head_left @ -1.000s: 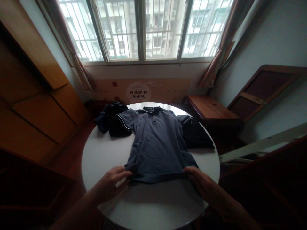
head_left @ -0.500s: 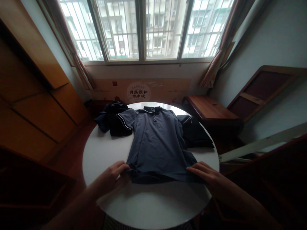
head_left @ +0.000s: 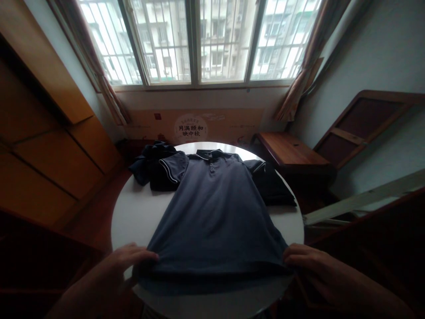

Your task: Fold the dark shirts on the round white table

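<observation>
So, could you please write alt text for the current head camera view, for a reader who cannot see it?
A person's left hand and right hand hold a dark grey polo shirt by either side of its lower end, spread over a round white table. Dark clothes lie near both sleeves, and a barred window is behind.

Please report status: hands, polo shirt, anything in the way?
Left hand, right hand: holding hem sides. Polo shirt: spread, collar toward window. Sleeves over dark garments.
</observation>
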Demonstrator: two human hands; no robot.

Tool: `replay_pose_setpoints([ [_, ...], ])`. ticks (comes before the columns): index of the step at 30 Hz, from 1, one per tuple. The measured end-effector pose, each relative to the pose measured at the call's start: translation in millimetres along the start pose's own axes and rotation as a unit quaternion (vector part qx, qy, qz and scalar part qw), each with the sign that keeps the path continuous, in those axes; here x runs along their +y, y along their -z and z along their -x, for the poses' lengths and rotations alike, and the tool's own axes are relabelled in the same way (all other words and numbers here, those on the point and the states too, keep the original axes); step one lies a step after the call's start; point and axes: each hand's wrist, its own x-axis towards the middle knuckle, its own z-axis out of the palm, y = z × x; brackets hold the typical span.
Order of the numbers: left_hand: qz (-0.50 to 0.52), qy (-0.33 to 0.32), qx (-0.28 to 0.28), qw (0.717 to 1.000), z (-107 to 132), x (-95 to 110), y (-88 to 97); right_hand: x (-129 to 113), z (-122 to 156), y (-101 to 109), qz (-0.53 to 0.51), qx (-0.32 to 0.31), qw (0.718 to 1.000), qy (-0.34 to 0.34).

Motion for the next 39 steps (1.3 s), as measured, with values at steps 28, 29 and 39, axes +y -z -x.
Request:
replay_pose_setpoints([
  [28, -0.182, 0.214, 0.080, 0.956, -428.9, -140.3, -22.4, 193.4, -422.4, 72.9, 0.242, 0.052, 0.969, -0.022],
  [29, -0.186, 0.219, 0.083, 0.954, -428.0, -139.8, -24.8, 193.4, -424.6, 72.4, 0.246, 0.046, 0.968, -0.018],
  [39, -0.203, 0.237, 0.124, 0.942, -424.9, -133.3, -33.8, 183.9, -408.9, 56.4, 0.270, 0.048, 0.962, -0.016],
])
